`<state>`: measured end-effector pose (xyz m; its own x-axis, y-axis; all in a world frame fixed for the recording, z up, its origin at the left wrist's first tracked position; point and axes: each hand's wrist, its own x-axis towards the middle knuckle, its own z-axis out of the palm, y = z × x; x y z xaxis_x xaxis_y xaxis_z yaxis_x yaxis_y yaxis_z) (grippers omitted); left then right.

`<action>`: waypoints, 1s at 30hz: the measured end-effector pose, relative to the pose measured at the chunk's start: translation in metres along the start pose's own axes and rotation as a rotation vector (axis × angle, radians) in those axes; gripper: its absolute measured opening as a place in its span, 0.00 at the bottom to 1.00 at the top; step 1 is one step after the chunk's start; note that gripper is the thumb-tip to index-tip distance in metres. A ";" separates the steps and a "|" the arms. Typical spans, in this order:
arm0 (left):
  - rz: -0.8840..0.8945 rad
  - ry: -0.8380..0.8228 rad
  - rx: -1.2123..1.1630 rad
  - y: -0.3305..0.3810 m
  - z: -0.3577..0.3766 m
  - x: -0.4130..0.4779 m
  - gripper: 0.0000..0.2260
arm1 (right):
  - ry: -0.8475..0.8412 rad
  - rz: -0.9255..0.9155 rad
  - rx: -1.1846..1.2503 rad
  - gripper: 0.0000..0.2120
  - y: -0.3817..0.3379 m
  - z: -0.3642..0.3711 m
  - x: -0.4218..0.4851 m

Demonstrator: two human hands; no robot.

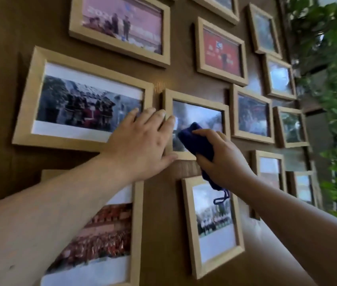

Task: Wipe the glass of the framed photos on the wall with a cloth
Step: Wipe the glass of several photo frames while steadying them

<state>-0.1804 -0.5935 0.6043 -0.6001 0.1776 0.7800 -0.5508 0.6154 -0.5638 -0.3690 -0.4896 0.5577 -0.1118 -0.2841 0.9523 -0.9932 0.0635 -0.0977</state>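
Note:
A small light-wood framed photo (199, 100) hangs at the centre of a brown wall. My right hand (223, 157) grips a dark blue cloth (194, 139) and presses it on the lower part of that frame's glass; a loop of the cloth dangles below my wrist. My left hand (142, 141) lies flat with fingers spread on the frame's left edge, thumb under its bottom corner, partly over the large framed photo (80, 104) to the left.
Several more light-wood framed photos cover the wall, including one (213, 226) just below my right hand and one (252, 114) to the right. A leafy green plant (332, 79) hangs along the wall's right edge.

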 end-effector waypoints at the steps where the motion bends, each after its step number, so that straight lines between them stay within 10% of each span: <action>1: -0.011 -0.003 0.026 -0.007 -0.005 -0.001 0.37 | 0.000 -0.022 0.012 0.25 -0.004 0.003 0.006; 21: -0.402 -0.018 0.123 -0.170 -0.005 -0.089 0.54 | 0.107 -0.272 0.093 0.26 -0.198 0.084 0.112; 30: -0.425 0.055 0.022 -0.170 0.012 -0.092 0.52 | 0.208 -0.292 -0.378 0.22 -0.153 0.089 0.112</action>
<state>-0.0381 -0.7233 0.6250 -0.2852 -0.0472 0.9573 -0.7553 0.6260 -0.1942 -0.2326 -0.6157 0.6534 0.2157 -0.1477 0.9652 -0.8963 0.3623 0.2558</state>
